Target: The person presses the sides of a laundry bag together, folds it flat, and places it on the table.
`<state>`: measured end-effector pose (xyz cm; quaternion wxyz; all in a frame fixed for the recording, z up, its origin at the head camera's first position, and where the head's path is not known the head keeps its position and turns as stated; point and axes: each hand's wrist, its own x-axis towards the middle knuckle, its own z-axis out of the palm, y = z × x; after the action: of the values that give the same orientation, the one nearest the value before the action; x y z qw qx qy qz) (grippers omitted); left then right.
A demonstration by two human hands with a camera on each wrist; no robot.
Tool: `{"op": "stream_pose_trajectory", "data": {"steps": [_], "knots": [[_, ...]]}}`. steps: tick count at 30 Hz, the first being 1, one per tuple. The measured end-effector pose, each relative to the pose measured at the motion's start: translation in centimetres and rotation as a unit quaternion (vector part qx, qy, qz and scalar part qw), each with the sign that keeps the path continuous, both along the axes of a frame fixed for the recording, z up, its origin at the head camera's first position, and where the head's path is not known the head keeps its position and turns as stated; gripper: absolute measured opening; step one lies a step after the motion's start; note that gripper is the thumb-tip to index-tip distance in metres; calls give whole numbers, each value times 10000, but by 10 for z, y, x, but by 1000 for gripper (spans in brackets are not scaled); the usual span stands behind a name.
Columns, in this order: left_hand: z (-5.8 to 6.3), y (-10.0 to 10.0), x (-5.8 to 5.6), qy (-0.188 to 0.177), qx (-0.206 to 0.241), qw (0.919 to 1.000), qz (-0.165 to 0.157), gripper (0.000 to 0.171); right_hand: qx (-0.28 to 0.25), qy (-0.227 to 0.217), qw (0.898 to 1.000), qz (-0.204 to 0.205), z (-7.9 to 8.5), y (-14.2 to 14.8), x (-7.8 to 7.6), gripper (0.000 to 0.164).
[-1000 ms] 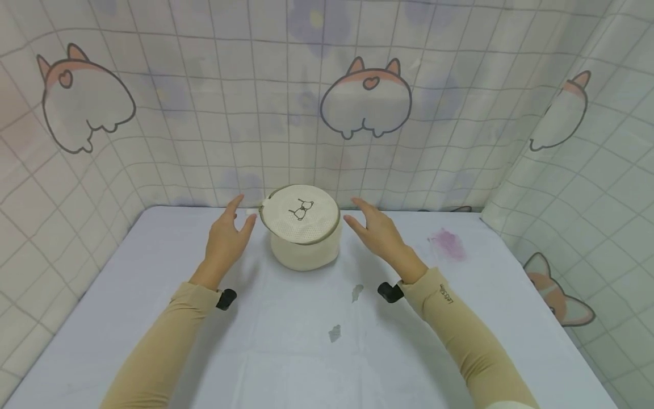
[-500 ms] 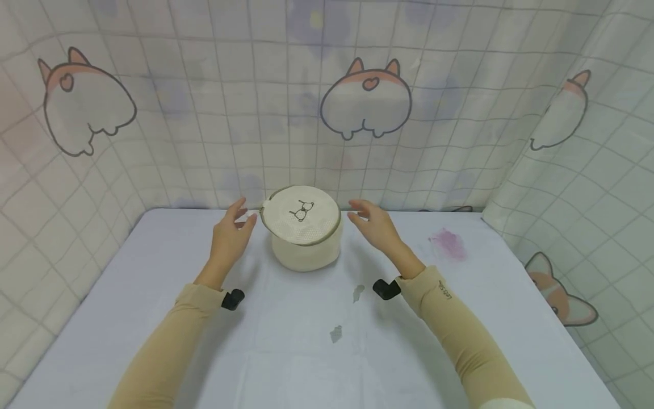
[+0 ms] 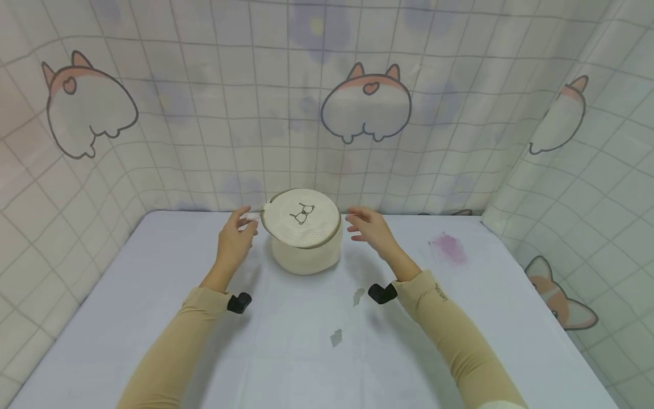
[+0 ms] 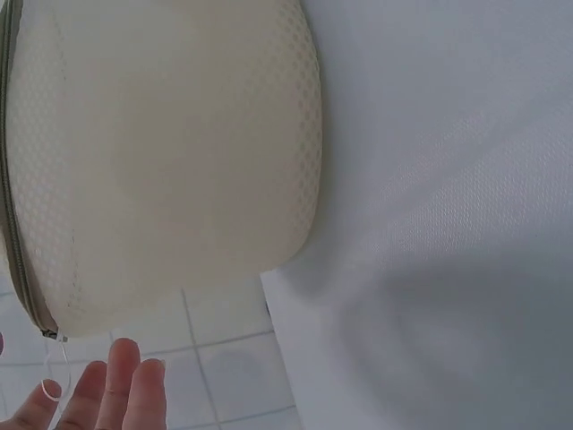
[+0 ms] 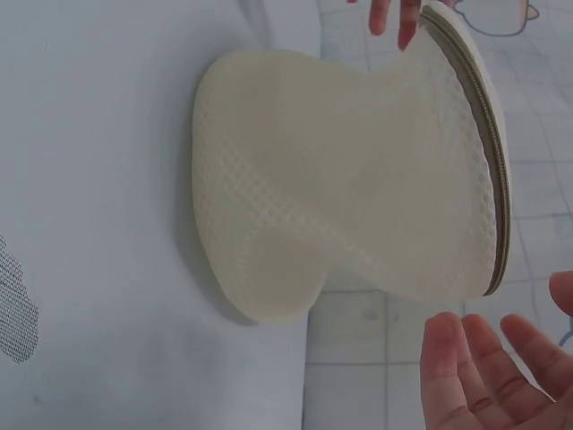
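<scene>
Evidently, we see an early stage: the cream mesh bag [image 3: 306, 260] stands upright near the back of the white tabletop [image 3: 286, 369], its zip [image 5: 503, 197] apparently closed where visible; taking hold of it is, we judge, not yet done. At one side we find the left hand [image 3: 234, 238], fingers parted near the zip's white loop [image 4: 68, 369]; whether they touch it we cannot tell. Opposite, the right hand [image 3: 375, 231] is loosely spread, holding nothing. We note a pink stain [image 3: 448, 248] and grey patches [image 3: 336, 338] on the tabletop, with grid-patterned hangings [image 3: 225, 113] around.
</scene>
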<state>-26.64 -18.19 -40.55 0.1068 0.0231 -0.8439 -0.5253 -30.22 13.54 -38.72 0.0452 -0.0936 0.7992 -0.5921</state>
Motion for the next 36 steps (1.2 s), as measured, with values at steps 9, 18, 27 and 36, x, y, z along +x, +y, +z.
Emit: {"op": "stream_pose_trajectory", "data": {"steps": [9,18,27,36], "knots": [[3,2,-5,-577,1238,9905,-147,53,-205,-311,9993,-57,2,-2,-2,47],[3,8,-9,-953,2366,9669,-89,57,-178,-665,9976,47,2,-5,-3,50],[4,11,-9,-1200,2971,9472,-119,49,-369,-1034,9940,10,0,-12,-5,49],[8,12,-10,-1434,3541,9239,-235,26,-548,-1321,9897,-31,-4,-14,-7,52]]}}
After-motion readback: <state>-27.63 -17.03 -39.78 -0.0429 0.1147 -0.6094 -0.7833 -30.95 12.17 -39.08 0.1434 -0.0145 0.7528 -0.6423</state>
